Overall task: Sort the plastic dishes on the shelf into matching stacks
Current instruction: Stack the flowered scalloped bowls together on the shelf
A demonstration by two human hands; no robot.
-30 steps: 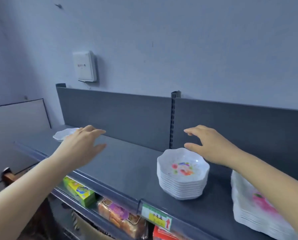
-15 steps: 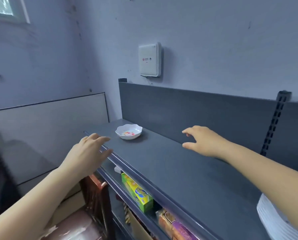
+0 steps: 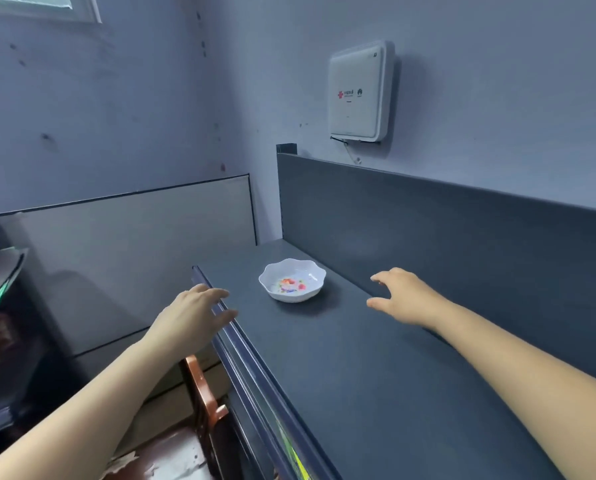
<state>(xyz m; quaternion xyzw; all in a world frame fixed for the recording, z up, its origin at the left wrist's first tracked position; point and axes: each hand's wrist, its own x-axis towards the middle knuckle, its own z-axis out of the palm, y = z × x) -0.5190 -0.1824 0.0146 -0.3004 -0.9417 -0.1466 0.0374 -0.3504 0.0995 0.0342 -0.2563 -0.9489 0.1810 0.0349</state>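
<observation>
A small white plastic bowl (image 3: 292,280) with a scalloped rim and a red and blue flower print inside sits upright and alone near the far left end of a dark grey shelf (image 3: 358,393). A second ago the view held a stack of matching bowls and a stack of plates further right along the shelf. Both stacks are now out of view, and the lone bowl, only a pale sliver then, sits near the middle and looks larger than half a second ago. The packaged goods seen below the shelf have shrunk to a yellow-green strip under the front rail (image 3: 244,372).

Both hands reach forward with the bowl between them, and neither touches it. The left hand (image 3: 194,315) hovers over the front rail, to the near left of the bowl, its fingers loosely spread and holding nothing. The right hand (image 3: 398,294) is raised above the shelf to the right of the bowl, near the back panel (image 3: 445,237), with its fingers slightly curved, thumb apart, and nothing in its grasp. Both bare forearms run in from the lower corners.

The upright back panel is the same dark grey as the shelf. Above it, on a pale bluish wall, hangs a white box (image 3: 360,93) with small logos and a cable beneath. Left of the shelf stands a pale grey panel (image 3: 133,258). A reddish wooden chair back (image 3: 203,389) shows below, and a window frame (image 3: 47,8) shows at the top left.
</observation>
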